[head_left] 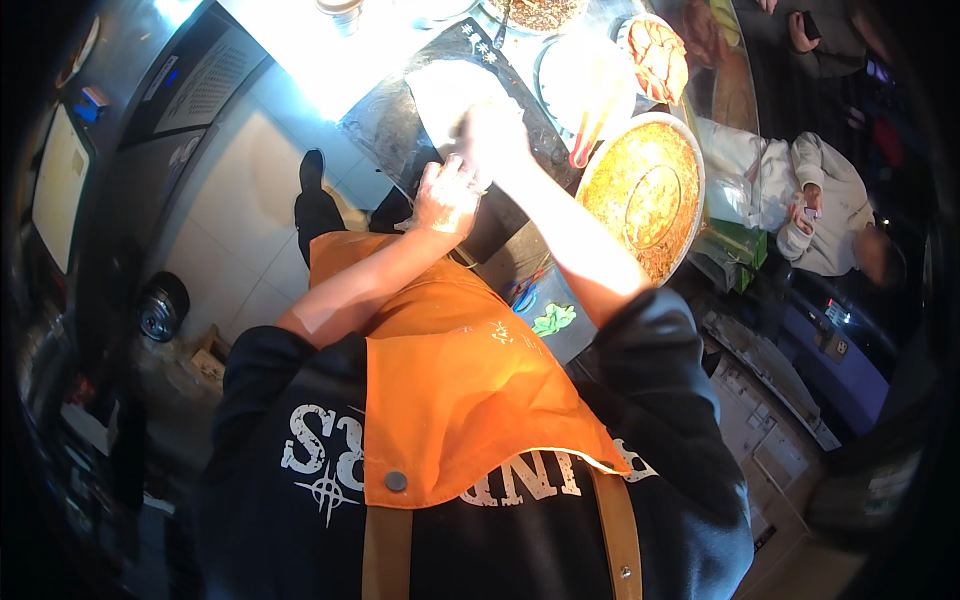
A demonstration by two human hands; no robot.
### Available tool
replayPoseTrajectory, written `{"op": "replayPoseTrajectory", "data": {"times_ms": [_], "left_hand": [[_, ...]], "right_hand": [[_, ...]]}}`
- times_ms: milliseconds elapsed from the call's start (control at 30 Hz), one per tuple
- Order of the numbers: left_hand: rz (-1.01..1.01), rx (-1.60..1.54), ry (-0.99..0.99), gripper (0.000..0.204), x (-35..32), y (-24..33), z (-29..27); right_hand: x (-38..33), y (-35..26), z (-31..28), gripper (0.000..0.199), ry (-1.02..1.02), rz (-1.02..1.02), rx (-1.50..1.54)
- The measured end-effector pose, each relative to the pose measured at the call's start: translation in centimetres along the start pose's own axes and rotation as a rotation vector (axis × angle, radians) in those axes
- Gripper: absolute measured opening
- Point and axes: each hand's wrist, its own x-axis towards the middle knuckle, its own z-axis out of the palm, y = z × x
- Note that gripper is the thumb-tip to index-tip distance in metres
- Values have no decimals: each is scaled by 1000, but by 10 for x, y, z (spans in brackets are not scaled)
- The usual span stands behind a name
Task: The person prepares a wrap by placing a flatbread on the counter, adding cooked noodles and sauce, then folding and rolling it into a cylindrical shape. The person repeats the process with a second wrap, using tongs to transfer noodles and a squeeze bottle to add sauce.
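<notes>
A black board [385,140] lies on the counter in front of me. On it is a flat, pale sheet [445,92], so washed out by the light that I cannot tell what it is made of. At its near edge is my left hand [447,200], fingers curled in; whatever they hold is hidden. Touching or just above the sheet, my right hand [497,140] is smeared by motion and glare, so its fingers cannot be read. The two hands are close together, the right one slightly farther away.
Right of the board stands a large round basin [697,160] of orange-red food. Beyond it are a white bowl with a red-handled utensil [583,150] and a bowl of reddish slices [655,60]. Green leaves [553,319] lie nearer. A person in a pale hoodie [835,180] is across the counter.
</notes>
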Motion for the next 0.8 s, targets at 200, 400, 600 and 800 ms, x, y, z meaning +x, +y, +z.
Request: {"op": "replayPoseTrajectory", "data": {"times_ms": [200,400,600,800], "left_hand": [[-80,58,90,24,-17,-6,10],[-80,-103,6,36,-21,-25,15],[-208,-236,76,53,-10,-29,12],[-380,-255,18,48,-4,-26,3]], "right_hand": [[44,-51,49,17,-75,158,-110],[24,6,38,18,-64,-106,114],[-31,110,5,35,461,-468,171],[16,125,39,45,335,-682,53]]}}
